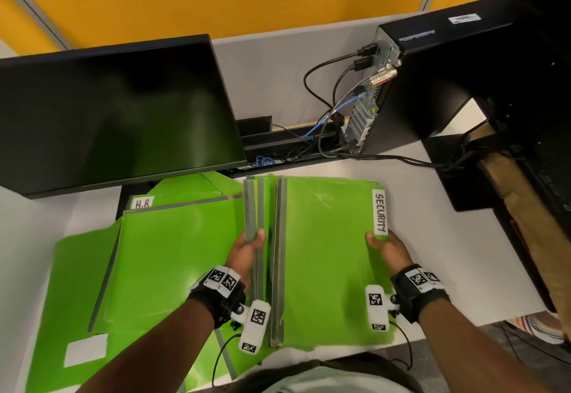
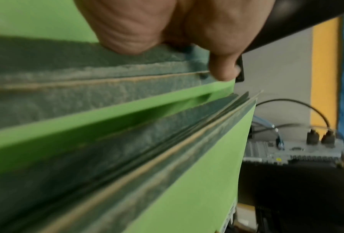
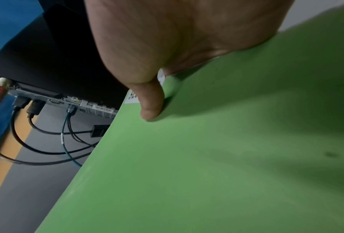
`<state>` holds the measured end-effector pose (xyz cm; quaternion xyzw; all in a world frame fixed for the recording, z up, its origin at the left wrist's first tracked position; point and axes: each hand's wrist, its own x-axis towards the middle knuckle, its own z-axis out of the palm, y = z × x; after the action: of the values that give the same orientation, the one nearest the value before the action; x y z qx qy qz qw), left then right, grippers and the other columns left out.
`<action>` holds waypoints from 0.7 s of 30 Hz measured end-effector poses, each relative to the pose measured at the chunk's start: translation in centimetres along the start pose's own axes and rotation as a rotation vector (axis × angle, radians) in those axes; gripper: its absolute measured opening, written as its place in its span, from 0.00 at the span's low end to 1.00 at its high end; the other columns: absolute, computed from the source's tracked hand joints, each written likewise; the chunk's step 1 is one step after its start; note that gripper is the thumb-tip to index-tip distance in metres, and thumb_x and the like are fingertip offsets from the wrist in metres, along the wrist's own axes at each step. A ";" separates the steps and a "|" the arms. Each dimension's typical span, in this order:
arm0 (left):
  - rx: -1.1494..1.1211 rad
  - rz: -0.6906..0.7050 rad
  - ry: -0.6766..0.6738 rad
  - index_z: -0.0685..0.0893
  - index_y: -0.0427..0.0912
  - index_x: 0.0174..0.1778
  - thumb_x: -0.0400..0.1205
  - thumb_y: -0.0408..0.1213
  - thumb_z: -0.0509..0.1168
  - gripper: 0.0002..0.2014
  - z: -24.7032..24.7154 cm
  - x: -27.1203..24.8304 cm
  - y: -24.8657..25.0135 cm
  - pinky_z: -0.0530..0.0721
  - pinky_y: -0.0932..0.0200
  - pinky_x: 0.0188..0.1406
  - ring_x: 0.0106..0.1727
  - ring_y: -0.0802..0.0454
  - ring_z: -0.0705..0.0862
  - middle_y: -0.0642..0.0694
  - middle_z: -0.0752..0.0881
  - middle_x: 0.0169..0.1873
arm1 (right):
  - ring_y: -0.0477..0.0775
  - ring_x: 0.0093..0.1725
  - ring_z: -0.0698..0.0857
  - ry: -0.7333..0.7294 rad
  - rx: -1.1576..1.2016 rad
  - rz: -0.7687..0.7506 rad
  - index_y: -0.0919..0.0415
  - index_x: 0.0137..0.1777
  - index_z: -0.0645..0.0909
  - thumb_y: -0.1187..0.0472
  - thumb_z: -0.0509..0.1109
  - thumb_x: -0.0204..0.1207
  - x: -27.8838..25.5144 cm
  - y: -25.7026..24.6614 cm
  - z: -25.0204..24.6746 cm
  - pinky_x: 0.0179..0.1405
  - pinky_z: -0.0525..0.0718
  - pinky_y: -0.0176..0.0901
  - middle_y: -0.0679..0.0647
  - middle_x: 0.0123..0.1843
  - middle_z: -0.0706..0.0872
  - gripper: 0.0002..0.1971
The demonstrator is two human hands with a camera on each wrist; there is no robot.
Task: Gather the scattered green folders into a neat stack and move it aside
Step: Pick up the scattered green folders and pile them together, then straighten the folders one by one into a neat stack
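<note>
A stack of green folders with grey spines lies in front of me; its top folder carries a white SECURITY label. My left hand grips the grey spines on the stack's left side, thumb on top. My right hand holds the right edge by the label, thumb pressed on the green cover. More green folders lie spread to the left, one marked H.R, another with a blank white label.
A black monitor stands at the back left over the far folders. A black computer tower with several cables stands at the back right. The white desk ends at the right beside dark furniture.
</note>
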<state>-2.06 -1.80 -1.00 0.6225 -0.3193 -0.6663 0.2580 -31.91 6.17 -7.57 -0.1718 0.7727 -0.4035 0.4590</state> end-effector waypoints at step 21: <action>0.105 0.041 -0.093 0.78 0.46 0.65 0.82 0.38 0.64 0.15 -1.3 2.0 4.2 0.82 0.49 0.57 0.64 0.46 0.80 0.45 0.82 0.65 | 0.62 0.60 0.83 -0.044 0.146 0.008 0.57 0.63 0.81 0.59 0.74 0.73 -0.5 -2.5 0.1 0.68 0.77 0.61 0.59 0.59 0.87 0.18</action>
<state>-1.22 -6.14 0.79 0.5970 -0.3779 -0.6714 0.2237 -31.86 4.92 -5.40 -0.1436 0.7316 -0.4531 0.4887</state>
